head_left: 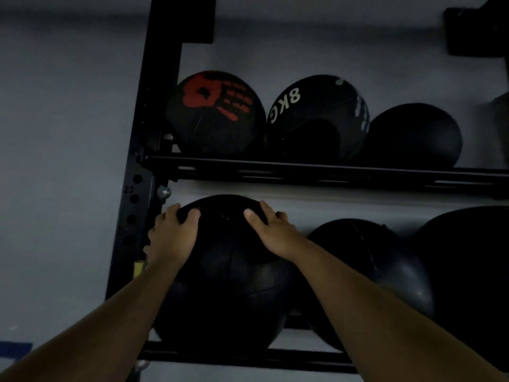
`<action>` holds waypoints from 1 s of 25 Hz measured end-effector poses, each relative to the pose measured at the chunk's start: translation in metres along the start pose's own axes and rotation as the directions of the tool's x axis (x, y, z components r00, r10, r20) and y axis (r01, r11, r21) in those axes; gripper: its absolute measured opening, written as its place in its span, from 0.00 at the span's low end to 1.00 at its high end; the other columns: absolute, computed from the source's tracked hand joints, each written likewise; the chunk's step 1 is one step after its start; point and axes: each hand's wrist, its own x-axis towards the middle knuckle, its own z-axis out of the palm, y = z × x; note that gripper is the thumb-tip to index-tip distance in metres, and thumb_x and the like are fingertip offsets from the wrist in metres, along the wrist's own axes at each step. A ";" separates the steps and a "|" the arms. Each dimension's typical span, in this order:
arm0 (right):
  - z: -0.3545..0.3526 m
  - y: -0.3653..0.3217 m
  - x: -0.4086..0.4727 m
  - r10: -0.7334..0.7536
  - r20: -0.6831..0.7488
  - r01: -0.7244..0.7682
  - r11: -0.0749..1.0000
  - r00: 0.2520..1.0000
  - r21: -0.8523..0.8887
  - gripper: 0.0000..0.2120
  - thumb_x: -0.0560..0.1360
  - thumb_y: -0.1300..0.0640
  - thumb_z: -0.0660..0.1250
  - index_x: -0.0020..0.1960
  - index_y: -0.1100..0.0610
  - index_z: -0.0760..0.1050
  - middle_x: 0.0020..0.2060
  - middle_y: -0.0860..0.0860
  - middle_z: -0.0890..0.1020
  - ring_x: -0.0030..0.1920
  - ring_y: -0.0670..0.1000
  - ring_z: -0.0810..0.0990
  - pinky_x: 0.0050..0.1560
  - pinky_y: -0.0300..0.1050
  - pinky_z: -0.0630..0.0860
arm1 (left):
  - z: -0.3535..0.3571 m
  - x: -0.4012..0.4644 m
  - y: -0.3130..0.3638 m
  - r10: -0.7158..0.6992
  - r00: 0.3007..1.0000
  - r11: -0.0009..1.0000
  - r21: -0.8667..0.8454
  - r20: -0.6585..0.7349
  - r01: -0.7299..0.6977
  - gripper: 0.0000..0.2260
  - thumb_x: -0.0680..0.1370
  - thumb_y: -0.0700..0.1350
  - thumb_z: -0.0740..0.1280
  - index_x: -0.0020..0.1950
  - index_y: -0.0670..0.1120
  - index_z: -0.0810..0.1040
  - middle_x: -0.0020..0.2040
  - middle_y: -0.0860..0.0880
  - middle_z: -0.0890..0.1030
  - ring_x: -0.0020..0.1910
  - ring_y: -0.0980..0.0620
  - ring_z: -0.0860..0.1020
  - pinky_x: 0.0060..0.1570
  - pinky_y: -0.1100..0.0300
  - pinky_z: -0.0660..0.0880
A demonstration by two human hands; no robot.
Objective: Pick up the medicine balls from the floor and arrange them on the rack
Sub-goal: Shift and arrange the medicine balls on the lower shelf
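A large black medicine ball (228,274) sits at the left end of the lower shelf of the black rack (303,170). My left hand (172,238) grips its upper left side, close to the rack's upright post. My right hand (271,232) grips its upper right side. Both arms reach in from below. Two more black balls (391,266) rest to its right on the same shelf. The upper shelf holds a ball with a red handprint (214,111), a ball marked 8KG (316,117) and a plain black ball (413,136).
The rack's upright post (146,161) with holes and bolts stands just left of my left hand. A pale wall lies behind the rack. A dark block (473,31) is fixed at the top right. The scene is dim.
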 end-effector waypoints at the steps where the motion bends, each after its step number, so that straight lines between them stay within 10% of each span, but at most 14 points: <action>1: -0.014 0.004 0.001 -0.050 0.001 0.050 0.999 0.999 -0.005 0.40 0.78 0.24 0.50 0.85 0.41 0.54 0.84 0.57 0.60 0.82 0.63 0.62 0.81 0.59 0.60 | 0.004 -0.002 0.014 0.090 0.996 0.996 0.005 -0.018 -0.090 0.27 0.83 0.60 0.62 0.81 0.53 0.70 0.82 0.45 0.70 0.78 0.38 0.70 0.78 0.35 0.65; 5: -0.111 0.026 0.010 -0.259 -0.364 0.249 0.966 0.895 -0.076 0.21 0.83 0.39 0.60 0.67 0.50 0.78 0.62 0.57 0.85 0.64 0.60 0.82 0.63 0.50 0.77 | 0.046 -0.011 0.110 0.537 0.841 0.843 0.011 -0.070 -0.537 0.15 0.82 0.51 0.69 0.68 0.49 0.82 0.67 0.47 0.81 0.65 0.48 0.80 0.66 0.49 0.75; 12: -0.329 0.121 0.021 -0.226 -0.802 0.237 0.965 0.552 -0.109 0.15 0.84 0.49 0.59 0.56 0.58 0.79 0.55 0.61 0.86 0.57 0.64 0.82 0.47 0.46 0.68 | 0.172 -0.037 0.299 0.837 0.542 0.545 0.027 -0.074 -0.838 0.12 0.81 0.49 0.68 0.61 0.46 0.84 0.56 0.49 0.81 0.57 0.48 0.81 0.57 0.54 0.78; 25: -0.407 0.215 0.070 -0.007 -0.574 0.168 0.959 0.819 0.227 0.33 0.84 0.34 0.52 0.82 0.52 0.61 0.80 0.62 0.64 0.76 0.67 0.68 0.78 0.61 0.65 | 0.317 -0.022 0.392 0.719 0.676 0.672 0.085 0.165 -0.736 0.28 0.88 0.59 0.55 0.87 0.50 0.60 0.89 0.46 0.59 0.87 0.45 0.57 0.85 0.49 0.54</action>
